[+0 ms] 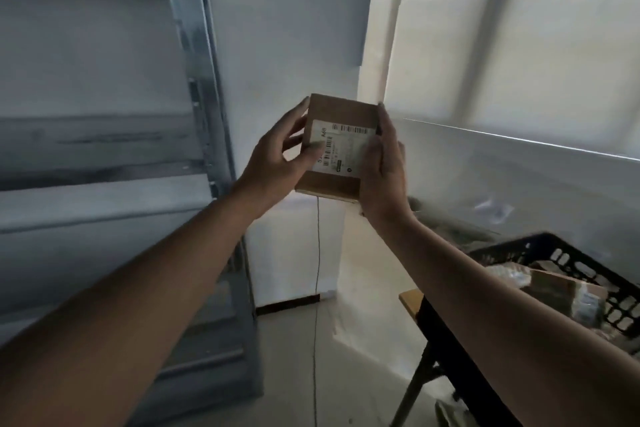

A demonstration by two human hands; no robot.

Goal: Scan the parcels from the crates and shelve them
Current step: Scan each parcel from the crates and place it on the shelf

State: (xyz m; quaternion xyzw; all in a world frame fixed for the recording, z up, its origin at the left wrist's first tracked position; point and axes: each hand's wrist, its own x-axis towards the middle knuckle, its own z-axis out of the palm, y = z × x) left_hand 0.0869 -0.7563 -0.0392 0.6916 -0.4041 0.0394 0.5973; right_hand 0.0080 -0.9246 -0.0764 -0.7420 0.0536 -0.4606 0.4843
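Note:
I hold a small brown cardboard parcel [343, 135] up in front of me with both hands. Its white shipping label with barcodes faces me. My left hand [277, 163] grips its left side, thumb lying across the label's edge. My right hand [382, 166] grips the right side, fingers curled round the edge. A grey metal shelf rack [104, 194] stands to the left, blurred. At the lower right a black plastic crate [568, 256] holds more brown parcels [557, 288].
The crate rests on a wooden table with black legs [436, 333]. A thin cable [317, 270] hangs down the white wall behind the parcel. A bright window [519, 73] fills the upper right. Pale floor lies between rack and table.

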